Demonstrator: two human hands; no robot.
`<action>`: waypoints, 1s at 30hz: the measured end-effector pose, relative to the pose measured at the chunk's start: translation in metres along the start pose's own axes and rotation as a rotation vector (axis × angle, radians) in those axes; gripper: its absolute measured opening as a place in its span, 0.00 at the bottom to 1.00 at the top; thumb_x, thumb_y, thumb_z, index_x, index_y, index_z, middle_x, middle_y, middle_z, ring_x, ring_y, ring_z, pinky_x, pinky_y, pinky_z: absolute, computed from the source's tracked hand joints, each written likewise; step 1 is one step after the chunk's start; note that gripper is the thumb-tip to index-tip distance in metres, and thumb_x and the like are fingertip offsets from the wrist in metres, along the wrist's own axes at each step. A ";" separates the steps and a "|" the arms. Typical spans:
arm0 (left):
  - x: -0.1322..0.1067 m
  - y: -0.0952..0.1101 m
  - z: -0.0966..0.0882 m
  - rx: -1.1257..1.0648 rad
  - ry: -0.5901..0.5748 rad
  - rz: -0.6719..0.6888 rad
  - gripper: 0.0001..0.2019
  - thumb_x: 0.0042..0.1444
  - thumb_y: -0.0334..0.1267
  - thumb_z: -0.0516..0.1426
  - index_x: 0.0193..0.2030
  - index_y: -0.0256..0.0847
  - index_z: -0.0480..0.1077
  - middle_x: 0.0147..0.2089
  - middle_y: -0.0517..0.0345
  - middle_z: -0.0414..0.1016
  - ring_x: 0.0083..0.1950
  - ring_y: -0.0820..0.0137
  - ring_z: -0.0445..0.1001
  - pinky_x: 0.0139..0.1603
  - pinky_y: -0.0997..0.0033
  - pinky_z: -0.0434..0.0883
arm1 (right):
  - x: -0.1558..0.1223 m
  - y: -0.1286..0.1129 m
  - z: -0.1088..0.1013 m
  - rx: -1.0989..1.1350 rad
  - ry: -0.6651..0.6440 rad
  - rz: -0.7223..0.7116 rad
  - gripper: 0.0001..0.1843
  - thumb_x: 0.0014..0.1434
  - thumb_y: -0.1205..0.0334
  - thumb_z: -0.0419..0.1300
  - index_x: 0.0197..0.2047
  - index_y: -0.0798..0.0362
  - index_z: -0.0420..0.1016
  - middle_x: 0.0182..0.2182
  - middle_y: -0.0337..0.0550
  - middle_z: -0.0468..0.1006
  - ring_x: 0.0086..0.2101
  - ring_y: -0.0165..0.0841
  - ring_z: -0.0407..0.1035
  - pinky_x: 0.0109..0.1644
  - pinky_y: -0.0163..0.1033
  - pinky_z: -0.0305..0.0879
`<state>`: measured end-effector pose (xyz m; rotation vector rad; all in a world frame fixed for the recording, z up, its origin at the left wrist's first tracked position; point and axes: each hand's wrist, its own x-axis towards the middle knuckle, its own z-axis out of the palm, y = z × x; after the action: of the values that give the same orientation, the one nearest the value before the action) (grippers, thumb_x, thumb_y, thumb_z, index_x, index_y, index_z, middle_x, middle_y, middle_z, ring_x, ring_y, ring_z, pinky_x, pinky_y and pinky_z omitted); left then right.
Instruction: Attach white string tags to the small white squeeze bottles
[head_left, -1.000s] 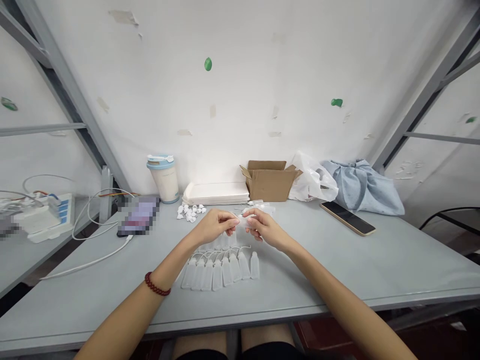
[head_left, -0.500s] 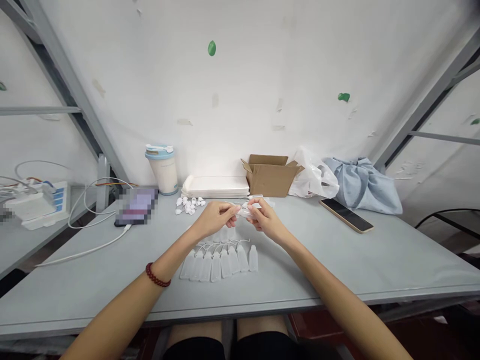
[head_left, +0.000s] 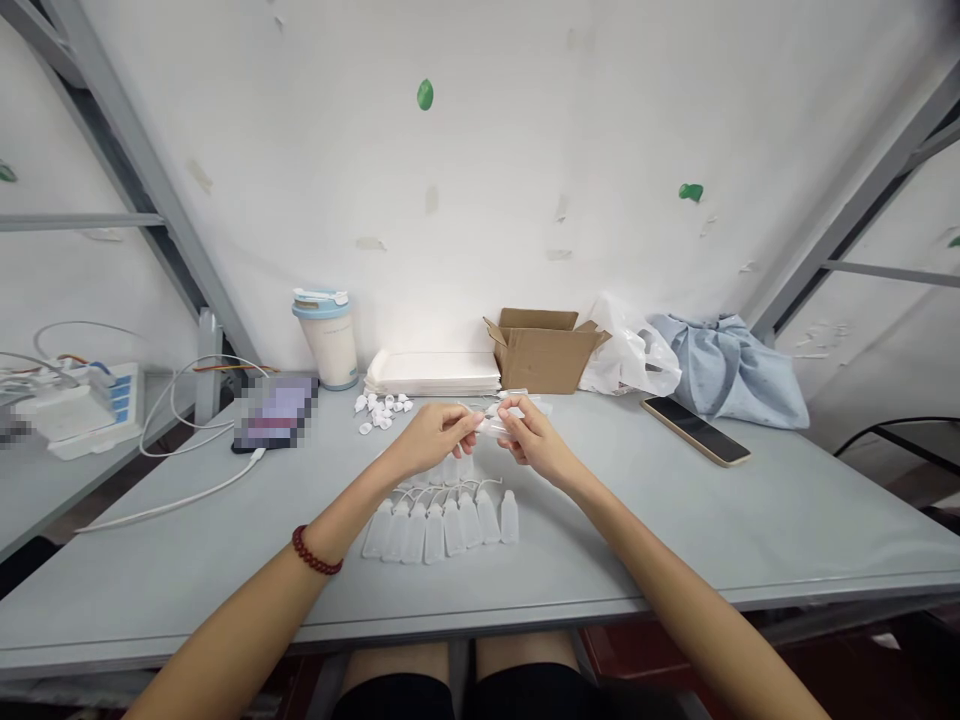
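Observation:
My left hand (head_left: 431, 438) and my right hand (head_left: 534, 440) meet above the grey table (head_left: 750, 520), fingers pinched on the two ends of one small clear plastic bottle (head_left: 492, 426). Below them on the table lies a row of several clear small bottles (head_left: 442, 525) with thin curved tips. A heap of small white caps (head_left: 381, 409) sits just beyond my left hand. A red bead bracelet (head_left: 315, 553) is on my left wrist.
At the back stand a lidded cup (head_left: 328, 338), a stack of white trays (head_left: 435, 373), an open cardboard box (head_left: 541, 350), a white plastic bag (head_left: 628, 355) and blue cloth (head_left: 727, 372). A phone (head_left: 695, 430) lies right; a charging device (head_left: 274, 412) with white cable left.
The view shifted slightly; both hands stay pinched on the small bottle, with the fingers turning a little around it.

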<state>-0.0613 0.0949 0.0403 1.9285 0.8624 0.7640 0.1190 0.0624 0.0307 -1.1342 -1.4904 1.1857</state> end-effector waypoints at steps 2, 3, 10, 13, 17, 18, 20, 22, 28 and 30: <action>-0.001 0.001 0.001 0.023 -0.005 -0.015 0.20 0.58 0.51 0.50 0.25 0.37 0.67 0.25 0.57 0.72 0.25 0.72 0.71 0.29 0.72 0.69 | 0.000 0.001 0.000 0.010 0.000 0.016 0.18 0.56 0.42 0.52 0.37 0.48 0.55 0.16 0.27 0.55 0.19 0.24 0.54 0.19 0.27 0.42; -0.001 0.001 0.002 0.044 -0.004 -0.006 0.19 0.58 0.50 0.50 0.25 0.37 0.66 0.24 0.57 0.71 0.25 0.72 0.71 0.30 0.72 0.69 | 0.000 0.001 0.000 0.026 -0.001 0.031 0.18 0.56 0.42 0.52 0.37 0.48 0.55 0.16 0.27 0.54 0.18 0.24 0.53 0.19 0.27 0.41; -0.003 0.006 0.009 0.262 0.056 0.162 0.13 0.60 0.43 0.47 0.30 0.40 0.64 0.25 0.60 0.69 0.27 0.71 0.69 0.31 0.72 0.65 | 0.001 -0.003 -0.004 0.123 -0.072 0.141 0.18 0.57 0.43 0.52 0.35 0.48 0.54 0.16 0.25 0.52 0.15 0.20 0.40 0.19 0.27 0.36; -0.002 0.006 0.008 0.225 0.096 0.164 0.10 0.59 0.43 0.49 0.33 0.40 0.64 0.29 0.59 0.69 0.29 0.71 0.70 0.32 0.72 0.66 | 0.003 -0.004 -0.011 0.106 -0.029 0.081 0.18 0.55 0.43 0.54 0.37 0.48 0.56 0.17 0.26 0.55 0.16 0.21 0.44 0.19 0.28 0.43; 0.002 0.002 0.008 0.079 0.136 0.094 0.12 0.59 0.46 0.50 0.32 0.39 0.64 0.30 0.59 0.69 0.30 0.71 0.72 0.33 0.71 0.69 | 0.005 -0.005 -0.021 -0.116 0.027 -0.148 0.19 0.52 0.47 0.58 0.41 0.51 0.65 0.21 0.32 0.62 0.21 0.25 0.57 0.24 0.32 0.57; 0.003 0.000 0.008 0.042 0.133 0.070 0.13 0.59 0.47 0.49 0.31 0.39 0.64 0.29 0.59 0.69 0.29 0.70 0.73 0.32 0.71 0.69 | 0.005 -0.006 -0.022 -0.179 0.046 -0.195 0.18 0.52 0.48 0.58 0.41 0.52 0.67 0.22 0.33 0.63 0.23 0.26 0.59 0.25 0.33 0.59; 0.005 -0.002 0.008 -0.020 0.131 0.031 0.15 0.59 0.48 0.49 0.29 0.39 0.63 0.27 0.59 0.69 0.27 0.70 0.73 0.31 0.71 0.70 | 0.005 -0.006 -0.022 -0.276 0.089 -0.246 0.16 0.54 0.50 0.56 0.39 0.53 0.70 0.23 0.35 0.64 0.23 0.27 0.60 0.28 0.34 0.60; 0.007 -0.001 0.008 -0.030 0.150 0.015 0.15 0.59 0.47 0.48 0.28 0.39 0.62 0.25 0.60 0.69 0.25 0.71 0.73 0.30 0.71 0.70 | 0.004 -0.005 -0.019 -0.345 0.110 -0.251 0.15 0.56 0.50 0.53 0.34 0.54 0.69 0.21 0.35 0.63 0.21 0.26 0.58 0.28 0.34 0.59; 0.013 0.012 0.009 0.181 0.227 0.105 0.12 0.60 0.41 0.47 0.27 0.40 0.61 0.25 0.61 0.69 0.24 0.72 0.72 0.31 0.71 0.67 | 0.006 0.000 -0.018 -0.283 0.102 -0.209 0.21 0.58 0.47 0.52 0.22 0.53 0.61 0.16 0.34 0.61 0.20 0.26 0.57 0.28 0.34 0.56; 0.020 0.013 0.009 0.263 0.215 0.152 0.11 0.61 0.40 0.46 0.28 0.40 0.60 0.25 0.60 0.70 0.25 0.72 0.71 0.32 0.71 0.66 | 0.010 0.002 -0.020 -0.097 0.099 -0.177 0.21 0.55 0.45 0.55 0.21 0.53 0.60 0.16 0.34 0.58 0.19 0.25 0.55 0.26 0.34 0.57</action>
<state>-0.0394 0.1022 0.0513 2.1912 0.9953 1.0035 0.1366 0.0757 0.0322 -1.0847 -1.5515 0.9334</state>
